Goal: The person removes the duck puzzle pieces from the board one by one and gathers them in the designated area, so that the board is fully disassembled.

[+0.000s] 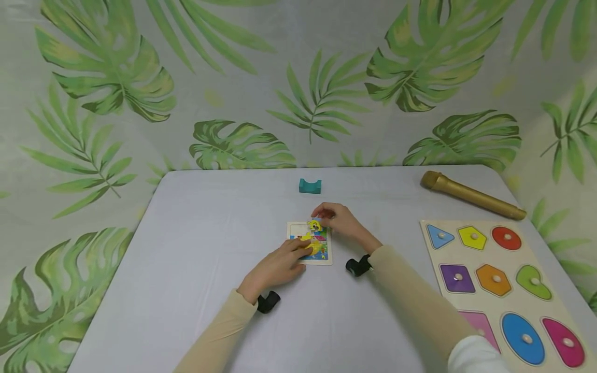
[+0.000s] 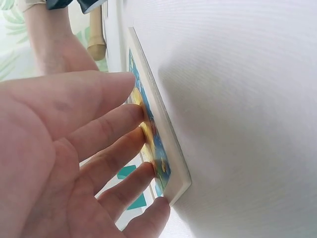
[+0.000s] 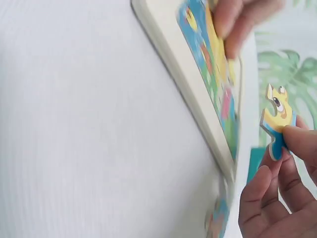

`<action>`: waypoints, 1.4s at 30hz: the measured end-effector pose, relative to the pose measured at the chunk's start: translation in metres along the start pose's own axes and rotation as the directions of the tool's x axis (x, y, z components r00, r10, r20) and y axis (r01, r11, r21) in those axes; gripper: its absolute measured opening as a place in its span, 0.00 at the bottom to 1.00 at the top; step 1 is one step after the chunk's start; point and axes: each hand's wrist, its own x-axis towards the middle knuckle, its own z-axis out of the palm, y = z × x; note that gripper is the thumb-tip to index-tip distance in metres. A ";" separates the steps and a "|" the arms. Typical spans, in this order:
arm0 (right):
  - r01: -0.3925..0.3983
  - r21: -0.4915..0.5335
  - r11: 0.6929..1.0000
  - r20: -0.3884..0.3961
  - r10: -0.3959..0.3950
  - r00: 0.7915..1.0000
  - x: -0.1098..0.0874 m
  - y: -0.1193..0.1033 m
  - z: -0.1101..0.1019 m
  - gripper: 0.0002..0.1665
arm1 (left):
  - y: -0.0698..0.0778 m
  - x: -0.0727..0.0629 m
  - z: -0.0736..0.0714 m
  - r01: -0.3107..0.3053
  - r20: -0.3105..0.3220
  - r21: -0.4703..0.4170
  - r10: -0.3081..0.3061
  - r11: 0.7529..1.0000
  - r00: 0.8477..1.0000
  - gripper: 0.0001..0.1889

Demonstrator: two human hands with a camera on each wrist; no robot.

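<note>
A small jigsaw puzzle board (image 1: 322,262) with a pale wooden rim lies flat mid-table, its picture partly filled in. My left hand (image 1: 280,261) rests its fingertips on the yellow part of the picture, the fingers nearly straight in the left wrist view. Above the board's far right corner, my right hand (image 1: 342,223) pinches a jigsaw piece (image 3: 277,119) between thumb and fingers. This piece is yellow and blue and carries an animal's eye. Part of the picture is hidden under the left hand. Beside the board, a blurred colourful piece (image 3: 218,220) shows in the right wrist view.
A teal arch-shaped block (image 1: 310,187) stands behind the board. At the far right lies a gold microphone-like object (image 1: 473,196). Nearer on the right is a knobbed shape board (image 1: 466,306) with several coloured shapes. A leaf-patterned cloth (image 1: 242,103) hangs behind the table.
</note>
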 end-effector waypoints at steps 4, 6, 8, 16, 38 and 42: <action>-0.056 0.001 0.998 -0.044 0.056 0.997 -0.006 0.009 -0.022 0.11 | 0.001 0.000 0.000 0.011 0.007 -0.003 -0.011 1.000 1.000 0.23; -0.080 -0.003 0.997 -0.062 0.079 0.995 -0.010 0.014 -0.033 0.10 | 0.001 0.000 0.000 0.011 0.006 -0.005 -0.010 1.000 1.000 0.23; -0.098 -0.009 0.995 -0.074 0.097 0.992 -0.014 0.019 -0.044 0.10 | 0.002 0.000 -0.001 0.008 0.005 -0.013 -0.008 1.000 1.000 0.23; -0.168 -0.043 0.985 -0.076 0.164 0.983 -0.028 0.037 -0.070 0.12 | 0.005 -0.003 -0.003 0.005 0.002 -0.041 -0.005 0.999 1.000 0.22; -0.134 -0.307 0.942 -0.101 0.107 0.989 -0.025 0.042 -0.059 0.10 | 0.012 0.004 0.000 0.034 -0.030 0.038 -0.033 0.999 0.999 0.23; -0.134 -0.396 0.908 -0.109 0.098 0.989 -0.027 0.037 -0.056 0.10 | 0.014 0.007 0.005 0.032 -0.044 0.119 -0.027 0.992 0.999 0.25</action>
